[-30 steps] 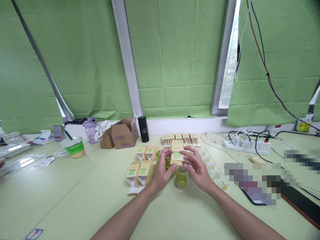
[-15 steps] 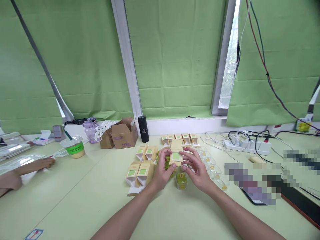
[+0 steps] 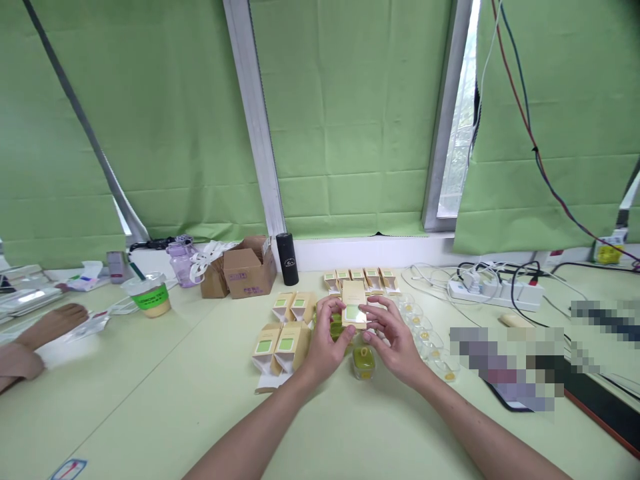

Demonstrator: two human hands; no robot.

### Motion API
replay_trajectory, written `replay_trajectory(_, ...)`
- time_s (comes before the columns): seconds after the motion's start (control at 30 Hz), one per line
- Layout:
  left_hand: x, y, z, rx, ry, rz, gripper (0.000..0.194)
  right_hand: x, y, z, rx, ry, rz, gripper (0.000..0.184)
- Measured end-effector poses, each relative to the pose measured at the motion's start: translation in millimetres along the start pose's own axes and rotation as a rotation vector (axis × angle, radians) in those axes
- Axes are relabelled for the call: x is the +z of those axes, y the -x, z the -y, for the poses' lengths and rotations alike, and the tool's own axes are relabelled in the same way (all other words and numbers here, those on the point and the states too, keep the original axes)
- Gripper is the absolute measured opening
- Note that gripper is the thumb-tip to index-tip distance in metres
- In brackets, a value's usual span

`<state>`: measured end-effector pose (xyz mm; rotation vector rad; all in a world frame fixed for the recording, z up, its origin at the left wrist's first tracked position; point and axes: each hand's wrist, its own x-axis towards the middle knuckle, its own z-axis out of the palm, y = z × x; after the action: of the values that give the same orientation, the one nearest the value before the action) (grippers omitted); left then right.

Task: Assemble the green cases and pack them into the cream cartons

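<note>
Between my two hands is a small tan cardboard box (image 3: 354, 293) with a green window on its front. My left hand (image 3: 326, 343) grips its left side, thumb near the lower edge. My right hand (image 3: 395, 340) has its fingertips on the right side, the thumb low by the bottom corner. Just below the box stands a small clear square jar with green contents (image 3: 363, 363), touched by neither hand as far as I can tell. More green jars (image 3: 336, 325) sit behind my left hand, partly hidden.
Left of my hands stand several tan boxes (image 3: 285, 343), with another row of boxes (image 3: 357, 277) behind. Clear containers (image 3: 424, 337) line the right, near a power strip (image 3: 495, 293). A drink cup (image 3: 150, 297), carton (image 3: 250, 270) and black bottle (image 3: 287, 259) stand left; another person's hand (image 3: 63, 323) is far left.
The flap at the box's lower edge was sticking out and is now folded in. My hands barely moved. The other person's hand has shifted left.
</note>
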<state>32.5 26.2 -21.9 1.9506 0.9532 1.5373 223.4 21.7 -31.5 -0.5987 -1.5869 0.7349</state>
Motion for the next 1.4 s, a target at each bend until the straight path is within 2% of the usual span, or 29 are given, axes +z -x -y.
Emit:
replay_trajectory(0.3,2.7,-0.7,-5.6,-0.003,-0.005,-0.010,0.030,0.9,-1.4,-1.4,-0.009,0.019,-0.026,0.032)
replay_trajectory(0.73,6.9,-1.6,0.9,-0.016,-0.011,-0.074,0.025,0.7,-2.4,-4.8,-0.017,0.061,-0.062,0.028)
replay_trajectory(0.9,6.1,-1.9,2.6,0.003,-0.013,-0.066,0.025,0.8,-2.2,-6.8,-0.002,0.030,-0.053,0.028)
replay_trajectory(1.07,2.1,-1.3,-1.0,0.060,-0.007,-0.016,0.034,1.5,-3.5,-5.1,0.036,-0.010,-0.038,0.034)
replay_trajectory(1.4,0.2,2.4,-5.0,0.066,-0.260,-0.065,0.039,1.6,-1.3,-3.2,0.103,-0.025,0.027,0.043)
